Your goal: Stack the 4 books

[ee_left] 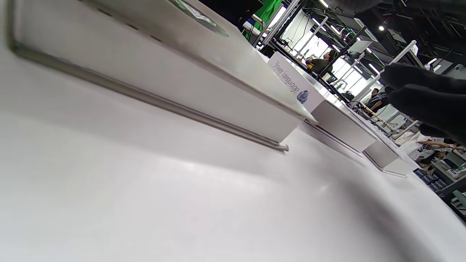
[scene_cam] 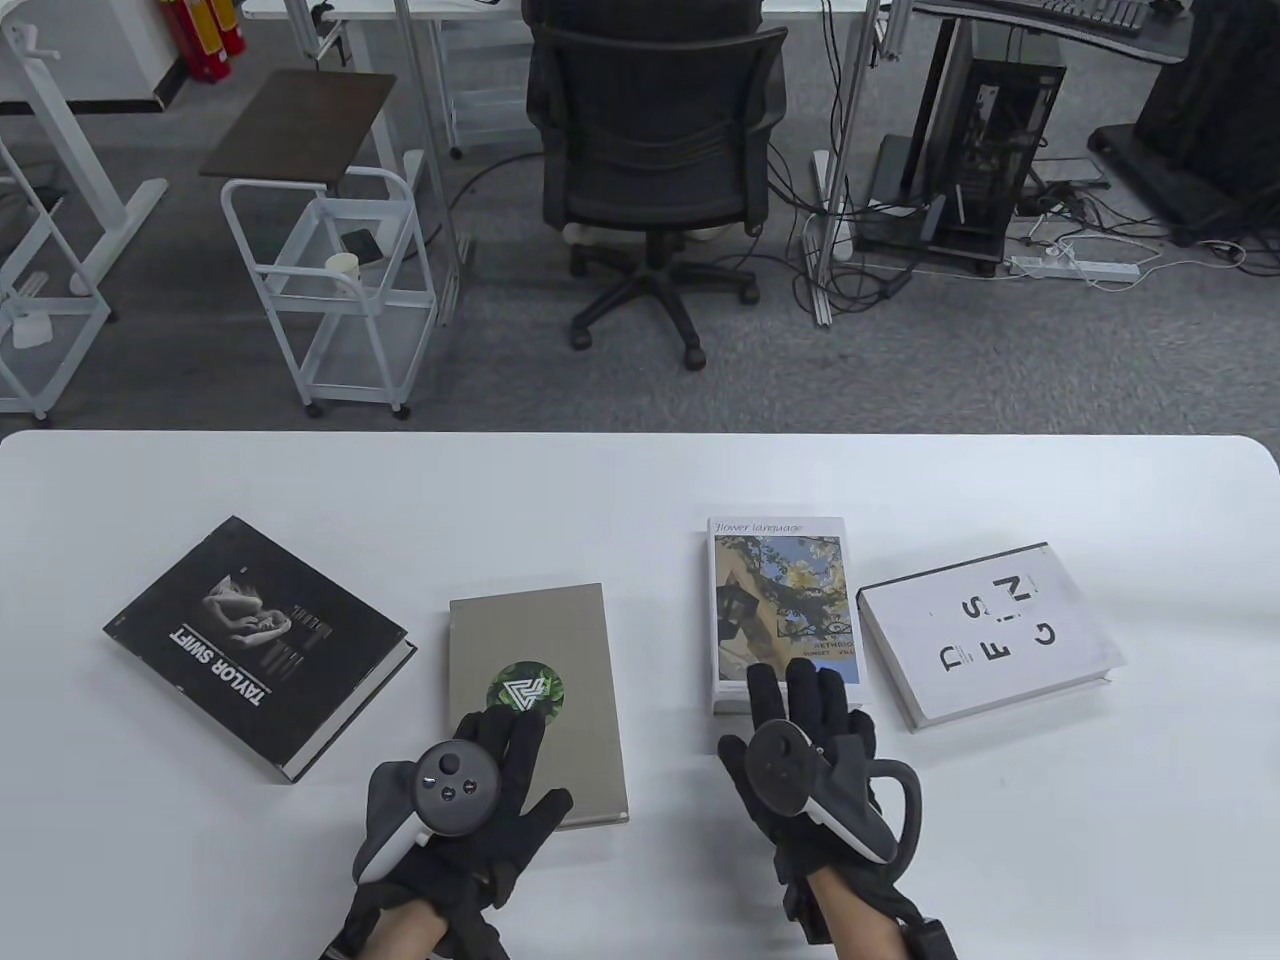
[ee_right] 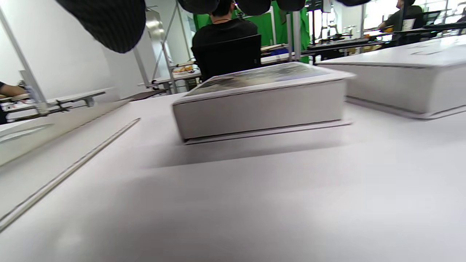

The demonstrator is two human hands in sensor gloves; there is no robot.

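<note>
Four books lie flat and apart in a row on the white table. From left to right they are a black Taylor Swift book, a grey book with a green round emblem, a white "flower language" book and a white book with black letters. My left hand is spread open over the near part of the grey book. My right hand is open, its fingers over the near edge of the flower language book; in the right wrist view the fingertips hang above it. Neither hand holds anything.
Beyond the table's far edge are an office chair, a white wire cart and desks with cables. The grey book's long edge and the flower language book show in the left wrist view. The lettered book shows in the right wrist view.
</note>
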